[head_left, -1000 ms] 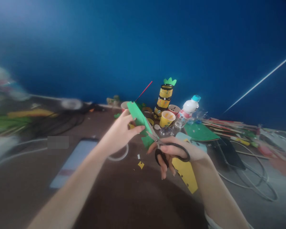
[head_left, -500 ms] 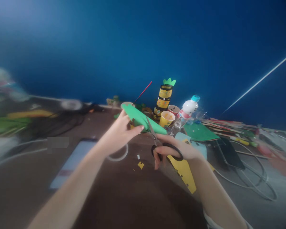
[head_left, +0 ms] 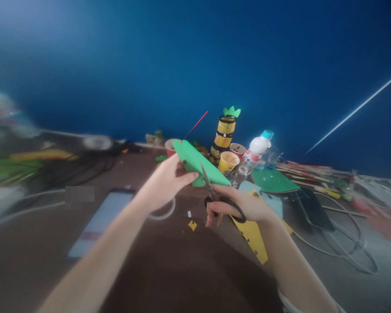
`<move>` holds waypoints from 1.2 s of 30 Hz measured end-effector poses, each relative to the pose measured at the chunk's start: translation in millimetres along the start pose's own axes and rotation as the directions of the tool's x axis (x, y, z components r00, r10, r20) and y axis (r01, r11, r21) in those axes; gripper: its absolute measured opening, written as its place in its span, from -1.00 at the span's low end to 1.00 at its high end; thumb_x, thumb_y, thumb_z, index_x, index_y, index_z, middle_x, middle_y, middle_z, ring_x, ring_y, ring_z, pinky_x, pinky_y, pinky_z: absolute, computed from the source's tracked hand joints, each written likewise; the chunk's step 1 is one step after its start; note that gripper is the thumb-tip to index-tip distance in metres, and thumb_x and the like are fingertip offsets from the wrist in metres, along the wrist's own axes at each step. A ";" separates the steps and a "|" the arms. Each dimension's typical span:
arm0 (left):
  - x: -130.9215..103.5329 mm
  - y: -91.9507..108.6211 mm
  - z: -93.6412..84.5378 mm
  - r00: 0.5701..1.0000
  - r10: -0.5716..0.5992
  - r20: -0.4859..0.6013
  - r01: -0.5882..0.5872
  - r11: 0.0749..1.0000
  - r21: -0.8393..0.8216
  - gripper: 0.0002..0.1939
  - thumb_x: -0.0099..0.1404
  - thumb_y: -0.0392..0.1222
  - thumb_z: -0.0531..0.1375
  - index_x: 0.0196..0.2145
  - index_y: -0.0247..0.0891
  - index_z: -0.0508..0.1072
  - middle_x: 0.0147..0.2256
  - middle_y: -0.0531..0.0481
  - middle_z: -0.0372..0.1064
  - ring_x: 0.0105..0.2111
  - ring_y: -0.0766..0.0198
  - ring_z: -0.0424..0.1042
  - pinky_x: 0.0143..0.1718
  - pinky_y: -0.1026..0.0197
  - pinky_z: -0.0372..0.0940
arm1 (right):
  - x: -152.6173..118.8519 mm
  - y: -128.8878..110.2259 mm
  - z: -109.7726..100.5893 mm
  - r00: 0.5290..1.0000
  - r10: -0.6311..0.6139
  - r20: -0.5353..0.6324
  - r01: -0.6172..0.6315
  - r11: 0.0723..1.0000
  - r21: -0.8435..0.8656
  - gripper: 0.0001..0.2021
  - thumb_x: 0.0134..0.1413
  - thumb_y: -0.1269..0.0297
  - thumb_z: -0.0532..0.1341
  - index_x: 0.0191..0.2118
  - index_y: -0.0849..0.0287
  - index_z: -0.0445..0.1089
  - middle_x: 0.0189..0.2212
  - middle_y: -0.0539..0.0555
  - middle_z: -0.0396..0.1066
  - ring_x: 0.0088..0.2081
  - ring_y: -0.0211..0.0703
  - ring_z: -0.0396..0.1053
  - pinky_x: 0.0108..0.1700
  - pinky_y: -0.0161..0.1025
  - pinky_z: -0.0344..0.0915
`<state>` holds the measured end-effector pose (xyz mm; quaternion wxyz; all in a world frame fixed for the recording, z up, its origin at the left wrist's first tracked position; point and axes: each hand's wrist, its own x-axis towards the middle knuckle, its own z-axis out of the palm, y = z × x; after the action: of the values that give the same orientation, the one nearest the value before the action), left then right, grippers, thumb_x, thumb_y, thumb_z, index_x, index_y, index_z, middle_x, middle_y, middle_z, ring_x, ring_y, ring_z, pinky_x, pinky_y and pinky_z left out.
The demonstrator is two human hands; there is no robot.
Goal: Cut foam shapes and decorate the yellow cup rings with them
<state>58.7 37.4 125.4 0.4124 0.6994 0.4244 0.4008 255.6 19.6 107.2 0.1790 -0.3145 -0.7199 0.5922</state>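
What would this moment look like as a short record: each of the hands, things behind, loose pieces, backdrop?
Left hand: gripping the green sheet
Right hand: holding scissors by black handles; one blade shows against the green sheet
Behind: yellow cup, blue-capped bottle
Loose pieces: small yellow scrap
Backdrop: blue wall

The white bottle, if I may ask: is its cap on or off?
On: a blue cap covers the top of the white bottle.

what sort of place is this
Probably a craft table: there are scissors, a green sheet held up beside them and, farther back, a decorated yellow-and-black tower.
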 end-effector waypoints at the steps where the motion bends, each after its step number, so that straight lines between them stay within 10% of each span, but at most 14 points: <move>1: 0.0 0.5 0.8 1.000 0.011 -0.013 -0.011 1.000 -0.001 -0.71 0.12 -0.23 0.15 -0.17 -0.25 0.30 -0.18 -0.07 0.41 -0.21 0.17 0.41 -0.20 0.13 0.33 | -0.1 -0.8 0.7 1.000 -0.004 -0.005 0.004 1.000 0.008 -0.69 0.13 0.17 0.05 -0.06 0.21 0.22 -0.48 0.03 0.40 -0.44 -0.26 0.41 -0.42 -0.33 0.38; 12: -1.2 -3.1 4.0 0.994 0.063 0.093 -0.063 0.998 0.002 -0.42 0.11 -0.32 0.15 0.08 -0.10 0.10 -0.05 -0.02 0.33 -0.15 0.15 0.39 -0.11 0.08 0.30 | -0.1 -0.5 1.1 0.998 -0.044 0.048 0.045 0.999 -0.018 -0.67 0.16 0.13 0.00 -0.08 0.26 0.23 -0.38 0.10 0.39 -0.34 -0.24 0.39 -0.31 -0.28 0.37; 25: -7.5 5.1 -0.8 0.999 0.016 0.029 -0.023 0.963 0.268 -0.57 0.08 -0.25 0.18 -0.06 -0.15 0.25 -0.34 0.02 0.44 -0.28 0.11 0.43 -0.26 0.14 0.28 | -3.1 -9.2 6.2 0.996 0.061 -0.069 -0.075 0.972 -0.221 -0.72 0.13 0.12 0.04 -0.15 0.20 0.25 -0.44 0.04 0.41 -0.46 -0.31 0.35 -0.42 -0.36 0.29; 36: -7.9 4.0 3.1 0.996 0.052 0.072 -0.058 0.994 0.088 -0.52 0.09 -0.33 0.15 -0.01 -0.11 0.21 -0.22 0.01 0.38 -0.26 0.18 0.40 -0.21 0.14 0.30 | -2.5 -13.7 6.8 0.996 0.009 -0.094 -0.026 0.982 -0.186 -0.80 0.15 0.20 0.02 -0.24 0.21 0.25 -0.45 0.02 0.36 -0.48 -0.37 0.33 -0.46 -0.42 0.29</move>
<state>60.1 28.2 126.4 0.3838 0.7421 0.4081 0.3679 249.8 11.5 119.1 0.1765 -0.3634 -0.7606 0.5082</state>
